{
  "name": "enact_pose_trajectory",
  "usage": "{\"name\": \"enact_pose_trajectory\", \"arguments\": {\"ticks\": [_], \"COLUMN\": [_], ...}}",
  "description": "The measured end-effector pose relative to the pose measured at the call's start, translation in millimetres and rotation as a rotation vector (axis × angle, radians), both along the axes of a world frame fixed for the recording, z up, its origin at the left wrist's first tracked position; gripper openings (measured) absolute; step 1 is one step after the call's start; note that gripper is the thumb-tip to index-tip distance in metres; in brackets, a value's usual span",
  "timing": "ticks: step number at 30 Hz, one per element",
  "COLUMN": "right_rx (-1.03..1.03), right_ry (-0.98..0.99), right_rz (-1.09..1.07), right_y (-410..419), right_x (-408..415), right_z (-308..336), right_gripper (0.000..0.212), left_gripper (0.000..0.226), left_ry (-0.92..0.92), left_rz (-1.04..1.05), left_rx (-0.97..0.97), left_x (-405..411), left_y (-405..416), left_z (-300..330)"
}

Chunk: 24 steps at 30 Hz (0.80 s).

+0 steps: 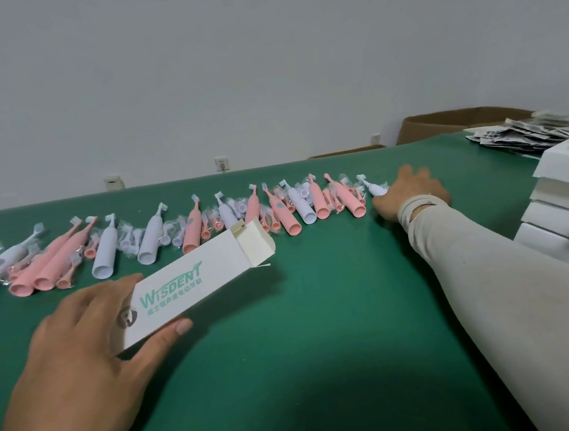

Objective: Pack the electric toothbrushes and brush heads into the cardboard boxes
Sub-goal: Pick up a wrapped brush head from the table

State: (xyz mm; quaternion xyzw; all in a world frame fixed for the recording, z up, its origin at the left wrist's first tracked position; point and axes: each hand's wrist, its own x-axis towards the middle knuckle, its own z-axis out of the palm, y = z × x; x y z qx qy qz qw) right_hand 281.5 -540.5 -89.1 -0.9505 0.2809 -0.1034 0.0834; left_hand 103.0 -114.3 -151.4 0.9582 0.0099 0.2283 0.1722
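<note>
Here, an open carton waits while a toothbrush is fetched.
Left hand [77, 340] fingers pinch the Wisdent box [192, 281], flap open; right hand [411, 190] fingers curl onto the white toothbrush [375, 187] beneath them on the desk [319, 315].

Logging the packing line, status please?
Left hand grips open white box. Right hand on white toothbrush at row's right end, grip unclear. Nothing blocking.

Matt white card box [193, 285], smooth pink and white plastic toothbrushes [191, 230] and clear-wrapped brush heads [130, 239] on a green matt table cover [319, 315].
</note>
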Motion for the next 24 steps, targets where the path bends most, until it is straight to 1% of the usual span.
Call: {"name": "enact_pose_trajectory", "arguments": {"ticks": [1, 3, 5, 7, 10, 12, 14, 17, 20, 22, 24], "right_rx": [-0.031, -0.095, -0.135, -0.151, -0.15, -0.116, -0.07, -0.088, -0.172, -0.215, -0.203], "right_ry": [0.055, 0.174, 0.231, 0.223, 0.16, 0.158, 0.159, 0.168, 0.168, 0.153, 0.109], "right_rz": [0.021, 0.08, 0.114, 0.074, 0.001, -0.007, 0.016, 0.098, 0.257, 0.393, 0.484], "right_y": [1, 3, 6, 10, 15, 21, 34, 66, 112, 143, 169], "right_x": [3, 10, 12, 8, -14, -43, -79, -143, -202, -226, -235], "right_z": [0, -1, 0, 0, 1, 4, 8, 8, 5, 4, 4], "right_gripper": [0.062, 0.054, 0.05, 0.046, 0.027, 0.02, 0.019, 0.025, 0.029, 0.029, 0.027], "left_gripper": [0.083, 0.086, 0.086, 0.079, 0.072, 0.075, 0.079, 0.082, 0.081, 0.076, 0.073], "left_ry": [-0.007, -0.018, -0.014, -0.007, -0.027, -0.02, -0.008, -0.006, -0.025, -0.027, -0.023], "left_rz": [-0.004, 0.001, 0.004, -0.01, -0.027, -0.027, -0.03, -0.007, 0.031, 0.045, 0.055], "left_rx": [-0.009, -0.033, -0.023, -0.01, -0.053, -0.063, -0.063, -0.092, -0.146, -0.155, -0.147], "left_x": [-1, -3, -6, -8, -13, -18, -23, -34, -48, -58, -69], "left_y": [-1, -4, -9, -15, -22, -25, -28, -27, -18, -11, -5], "left_z": [0, 4, 9, 15, 21, 28, 35, 44, 48, 47, 46]}}
